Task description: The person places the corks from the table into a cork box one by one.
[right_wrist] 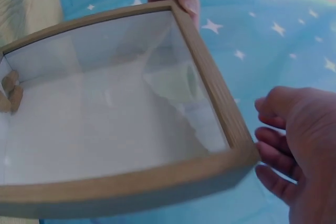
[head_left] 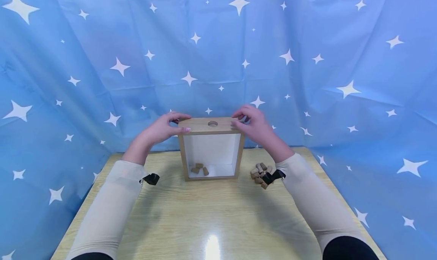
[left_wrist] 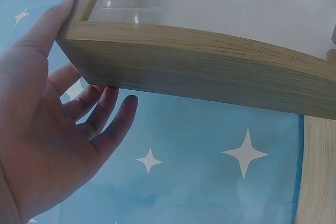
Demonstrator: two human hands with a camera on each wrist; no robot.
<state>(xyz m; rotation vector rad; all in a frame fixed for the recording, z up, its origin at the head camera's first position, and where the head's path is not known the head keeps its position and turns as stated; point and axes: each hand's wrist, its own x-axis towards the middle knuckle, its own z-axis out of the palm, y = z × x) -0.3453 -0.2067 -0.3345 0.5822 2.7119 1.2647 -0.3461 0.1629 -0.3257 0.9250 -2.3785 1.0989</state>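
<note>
Steadying the wooden box (head_left: 211, 150), upright on the table (head_left: 177, 214), seems the step: the left hand (head_left: 160, 129) pinches it, the right hand (head_left: 255, 126) is loose, maybe touching it. The next move needs both firm.

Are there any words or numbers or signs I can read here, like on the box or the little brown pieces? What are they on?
No words, numbers, labels or brands can be read anywhere.
The wooden box shows only wood grain and a round hole on top.
The blue backdrop has white star shapes, but no letters.
The brown pieces beside the box are too small to tell.
</note>
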